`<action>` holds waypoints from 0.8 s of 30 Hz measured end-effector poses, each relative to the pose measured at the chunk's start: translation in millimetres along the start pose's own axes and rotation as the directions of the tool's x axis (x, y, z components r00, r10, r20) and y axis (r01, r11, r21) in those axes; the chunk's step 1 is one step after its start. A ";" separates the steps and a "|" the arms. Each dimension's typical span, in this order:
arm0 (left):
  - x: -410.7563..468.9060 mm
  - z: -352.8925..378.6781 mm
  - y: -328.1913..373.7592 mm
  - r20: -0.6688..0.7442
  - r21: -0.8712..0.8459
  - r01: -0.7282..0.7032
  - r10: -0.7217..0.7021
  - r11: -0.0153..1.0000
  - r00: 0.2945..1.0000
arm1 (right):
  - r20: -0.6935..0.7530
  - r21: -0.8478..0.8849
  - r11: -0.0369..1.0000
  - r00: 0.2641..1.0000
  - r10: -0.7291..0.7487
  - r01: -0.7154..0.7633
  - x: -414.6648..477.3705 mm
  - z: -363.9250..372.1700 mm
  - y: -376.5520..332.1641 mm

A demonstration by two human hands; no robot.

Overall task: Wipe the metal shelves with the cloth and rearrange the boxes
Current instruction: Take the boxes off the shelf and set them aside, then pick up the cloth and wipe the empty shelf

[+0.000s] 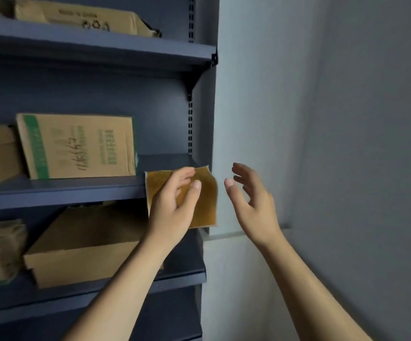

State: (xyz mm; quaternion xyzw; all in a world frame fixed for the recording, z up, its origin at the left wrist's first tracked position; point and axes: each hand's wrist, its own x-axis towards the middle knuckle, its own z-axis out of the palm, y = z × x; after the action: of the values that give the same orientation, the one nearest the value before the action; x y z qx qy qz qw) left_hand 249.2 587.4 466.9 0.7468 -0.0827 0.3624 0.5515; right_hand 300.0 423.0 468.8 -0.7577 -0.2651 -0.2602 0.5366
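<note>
Amber cloth [205, 205] hangs pinched between the thumb and fingers of my left hand [172, 207], so that hand is clamped on it. My right hand [251, 198] is just beside it, holding nothing, with its fingers spread and apart from the fabric. From the head view, the cloth is up against the front lip of the middle shelf [64, 190] at its far right end, directly ahead of my left hand. I cannot tell whether it is pressing on the metal.

The green-striped box [76, 146] stands on that shelf just left of my left hand. A plain box [84, 244] lies on the lower shelf [182, 276], beneath my left wrist.

I judge this to be the wiping step, on the bare patch of shelf beside the striped box. The next move calls for flattening the cloth onto the metal and sweeping along it. My free hand could shift that box aside to clear the way.
</note>
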 end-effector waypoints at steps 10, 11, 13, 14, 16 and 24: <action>31.3 -34.6 -13.8 -0.138 0.393 0.044 0.011 0.919 0.990 | 0.197 -0.103 0.983 0.971 -0.132 0.155 55.8 36.0 12.3; 39.9 -37.3 -14.9 -0.112 0.458 0.051 0.001 0.888 0.994 | 0.236 -0.148 0.973 0.962 -0.136 0.174 64.7 39.0 14.5; 56.3 -40.3 -19.6 -0.037 0.588 0.043 -0.026 0.808 0.999 | 0.325 -0.245 0.948 0.939 -0.116 0.202 79.8 47.2 21.0; 63.7 -41.7 -23.9 0.006 0.642 0.031 -0.045 0.766 0.999 | 0.365 -0.289 0.933 0.926 -0.102 0.217 86.3 52.4 24.1; 74.3 -44.7 -32.9 0.079 0.724 0.018 -0.109 0.689 0.991 | 0.429 -0.355 0.905 0.901 -0.064 0.233 94.5 63.1 29.1; 87.9 -44.0 -48.9 0.209 0.941 -0.106 -0.307 0.322 0.929 | 0.634 -0.428 0.882 0.761 0.137 0.198 104.7 78.2 34.5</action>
State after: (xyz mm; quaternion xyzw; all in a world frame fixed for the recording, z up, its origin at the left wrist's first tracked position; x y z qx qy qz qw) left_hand 318.7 669.0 490.8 0.9814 0.0933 0.1674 0.0133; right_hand 407.9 500.4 494.0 -0.9023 -0.3753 -0.0478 0.2066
